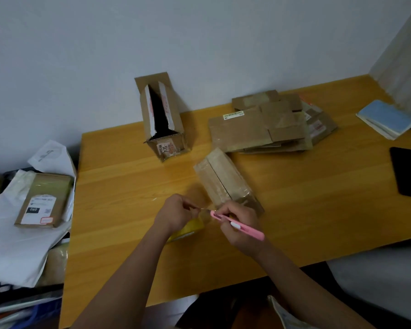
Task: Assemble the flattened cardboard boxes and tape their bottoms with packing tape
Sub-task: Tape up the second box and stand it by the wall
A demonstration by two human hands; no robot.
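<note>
Clear packing tape (205,210) is stretched between the two hands right now, running off the near end of the small cardboard box (226,184) lying on the wooden table (128,186). The left hand (178,213) pinches the tape's free end and seems to be holding the yellow-cored tape roll (188,229) under the palm (mostly hidden, so I can't swear to it). The right hand (239,222) is wrapped around a pink utility knife (237,225), tip pointed at the tape.

So I'd say this is the cut-off step: the seam on that box already looks glossy with tape along its length. Next move needs the tape kept taut and the blade slid across close to the box edge, away from the left fingers, then the tail pressed down.

Texture-wise: matte brown corrugated board, shiny crinkly film over it, smooth plastic knife handle. One taller box (163,117) stands open by the wall, and a stack of flattened boxes (266,124) waits farther right.
</note>
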